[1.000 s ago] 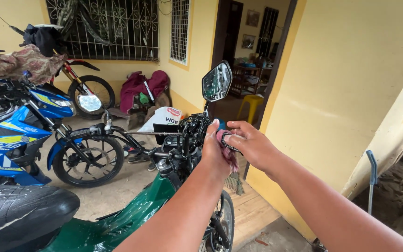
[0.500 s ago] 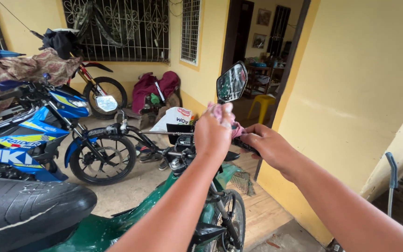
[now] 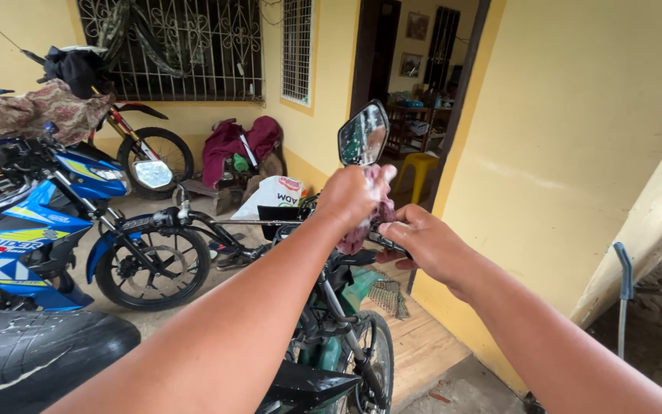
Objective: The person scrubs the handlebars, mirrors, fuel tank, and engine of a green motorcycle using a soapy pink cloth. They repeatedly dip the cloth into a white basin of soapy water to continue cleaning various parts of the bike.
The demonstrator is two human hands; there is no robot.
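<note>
L hand [image 3: 354, 195] fingers pinching pink rag [image 3: 369, 218], R hand [image 3: 423, 245] prob. gripping handlebar, yellow-walled porch [image 3: 576, 138].

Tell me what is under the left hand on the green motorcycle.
The left hand clutches a wet pink rag against the handlebar, below the mirror. The right hand grips the bar end beside it. The controls beneath rag and palm are covered.

Place: the front porch of a home.
Walls: yellow painted house wall [image 3: 568, 153] with a white metal window grille [image 3: 174, 46].
Door: open dark doorway [image 3: 411, 77] showing a room with pictures and a yellow plastic stool [image 3: 410, 170].
Parked here: blue motorbike [image 3: 40, 222] and green motorbike [image 3: 331, 337] on the concrete floor [image 3: 216, 295].
</note>
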